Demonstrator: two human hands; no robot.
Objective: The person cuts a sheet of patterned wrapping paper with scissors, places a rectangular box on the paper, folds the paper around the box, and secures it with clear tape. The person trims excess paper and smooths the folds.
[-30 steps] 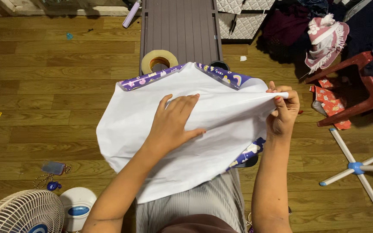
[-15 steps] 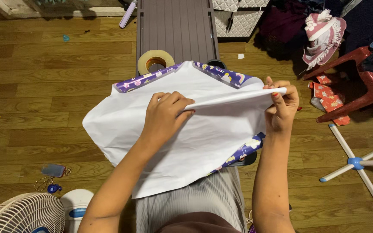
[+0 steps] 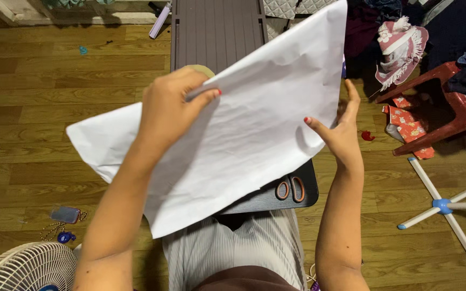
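Seated at the near end of the long grey table [image 3: 217,32], you hold a large white sheet of paper [image 3: 254,129] up in the air above it. The sheet is tilted, with one corner high over the table's far right side and its lower edge hanging toward your lap.

Your left hand [image 3: 171,105] is closed on the sheet, with the fingers curled and pinching a fold near its upper left edge, above the middle of the table. Your right hand [image 3: 341,129] is spread wide at the sheet's right edge. The thumb lies on the near face and the fingers reach up past the edge, so it looks to be steadying the paper rather than clamping it.

On the table's near end, under the raised paper, orange-handled scissors [image 3: 290,188] lie on a dark board [image 3: 309,198]. A roll of tape [image 3: 198,68] just shows above your left hand, on the table. A red stool [image 3: 449,108] stands well to the right of the table and a white fan [image 3: 25,267] sits near its left front.

By the look of it, the step in hand is turning or repositioning the sheet in mid-air. Any next move calls for a firmer right-hand hold, an even pull from both hands so the paper does not crease, and clearance from the scissors below.
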